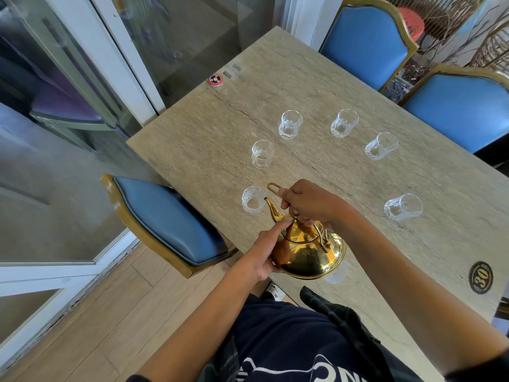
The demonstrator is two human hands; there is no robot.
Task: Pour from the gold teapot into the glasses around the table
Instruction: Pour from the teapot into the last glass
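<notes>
Stone-look table (pixel 316 86) running from frame centre to lower right, wood floor at lower left, glass partition across the upper left. Blue chairs with gold frames: one at the left table edge (pixel 168 219), two at upper right (pixel 366 42) (pixel 462 108).

Gold teapot (pixel 308 250) at lower centre, held above the table's near edge, tilted with spout toward the left. Spout tip just over the rim of the nearest glass (pixel 253 199), left of centre. No stream discernible.

Right hand (pixel 311 202) curled round the wire handle above the lid. Left hand (pixel 265 253) cupped against the pot's left side and underside, one extended finger pressing near the lid.

Further glasses upright on the table: centre-left (pixel 262 153), upper centre (pixel 290 124), upper centre-right (pixel 344 123), right (pixel 381 146), lower right (pixel 403 206). One more partly hidden below the pot (pixel 334 275). Contents not determinable.

Red round button (pixel 215 79) at the table's far-left edge. Black "30" disc (pixel 480 277) at lower right.
</notes>
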